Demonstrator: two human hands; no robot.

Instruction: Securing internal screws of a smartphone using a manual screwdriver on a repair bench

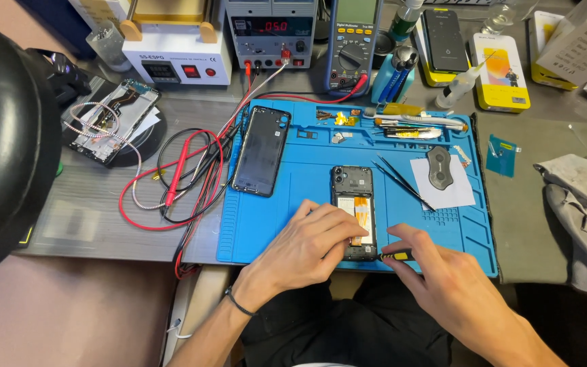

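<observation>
1. The opened phone (pixel 353 211) lies face down near the front edge of the blue repair mat (pixel 293 231), its back cover off so the dark inner frame and an orange flex strip show.
2. The left hand (pixel 314 248) rests curled over the phone's lower left side, fingers pressing on the body, apparently to keep it from sliding while the other hand works.
3. The right hand (pixel 436 272) is closed around a small screwdriver (pixel 395 256) with a yellow and black handle; its tip points at the phone's bottom edge, held low and nearly flat to the mat (whether the tip touches a screw is too small to tell).
4. The removed back cover (pixel 262 151) lies well to the left on the mat, glossy side up, out of the hands' way.
5. Tweezers (pixel 402 180) lie just right of the phone, within easy reach, beside a white sheet (pixel 453 187) bearing a dark part.
6. Small parts and tools sit in the mat's upper tray (pixel 388 122), kept from rolling off.
7. Red and black test leads (pixel 185 170) trail over the grey worktop (pixel 103 217) to the left, running back toward a bench power supply (pixel 272 34) and a multimeter (pixel 354 44).
</observation>
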